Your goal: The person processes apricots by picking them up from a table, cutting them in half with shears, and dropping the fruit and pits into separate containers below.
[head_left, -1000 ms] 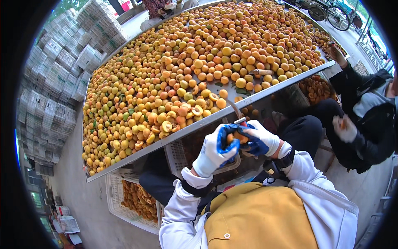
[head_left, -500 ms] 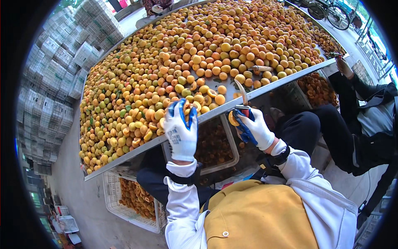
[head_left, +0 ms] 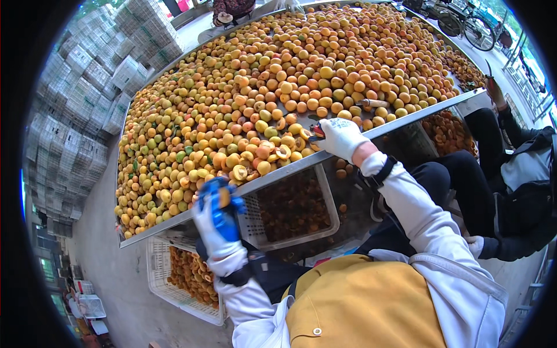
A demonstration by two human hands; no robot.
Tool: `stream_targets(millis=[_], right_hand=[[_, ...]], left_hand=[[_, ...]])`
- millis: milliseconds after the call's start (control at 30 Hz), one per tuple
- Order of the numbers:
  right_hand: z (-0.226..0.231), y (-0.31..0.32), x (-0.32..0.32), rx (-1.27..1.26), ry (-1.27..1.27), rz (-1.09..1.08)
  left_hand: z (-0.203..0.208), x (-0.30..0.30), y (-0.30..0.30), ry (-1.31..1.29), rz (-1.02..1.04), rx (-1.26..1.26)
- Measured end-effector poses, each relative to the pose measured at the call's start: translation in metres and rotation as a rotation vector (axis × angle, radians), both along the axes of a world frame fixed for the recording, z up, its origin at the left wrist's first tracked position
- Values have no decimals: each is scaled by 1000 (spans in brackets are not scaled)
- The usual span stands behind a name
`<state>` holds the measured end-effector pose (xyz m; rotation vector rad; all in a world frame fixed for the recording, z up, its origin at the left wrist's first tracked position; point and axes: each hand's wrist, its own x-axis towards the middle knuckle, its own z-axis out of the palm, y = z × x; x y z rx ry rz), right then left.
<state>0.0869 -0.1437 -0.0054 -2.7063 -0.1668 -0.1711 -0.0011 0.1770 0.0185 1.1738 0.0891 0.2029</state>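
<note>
My left hand (head_left: 219, 211), in a white glove with blue coating, is smeared by motion just outside the table's near edge. A piece of apricot (head_left: 224, 197) shows orange between its fingers. My right hand (head_left: 342, 138), gloved alike, is closed at the table's rim (head_left: 383, 129), farther right. From its fingers a red and dark bit of the knife (head_left: 316, 132) sticks out; the curved blade cannot be made out now. Beside both hands lie whole apricots (head_left: 264, 168) and a cut apricot half (head_left: 283, 152), part of a wide heap on the table.
Under the table stand a white crate (head_left: 333, 217) and another crate (head_left: 155, 278), both holding apricot halves. A wooden-handled knife (head_left: 373, 103) lies on the heap. A co-worker (head_left: 525, 168) sits at right, another person (head_left: 232, 10) across the table. Stacked crates (head_left: 67, 162) rise at left.
My left hand has moved down and left off the table's edge. My right hand has gone up and left to the rim; the apricot half beside its knife no longer shows.
</note>
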Motion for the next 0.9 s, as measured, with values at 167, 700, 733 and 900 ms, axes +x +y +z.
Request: stream_targets(millis=[167,700,733,900], right_hand=[[8,24,25,-333,323,144],[65,-3,-52,753,113,364],[59,-7,-58,768,64,415],[62,-12,-84,865,108,254]], left_hand=[[-10,-42,169,21,593,1137],[1,-2,-92,44,-697,-122],[-5,4,-102,27,-775,-162],[-14,8,-124,73,-751,-246]])
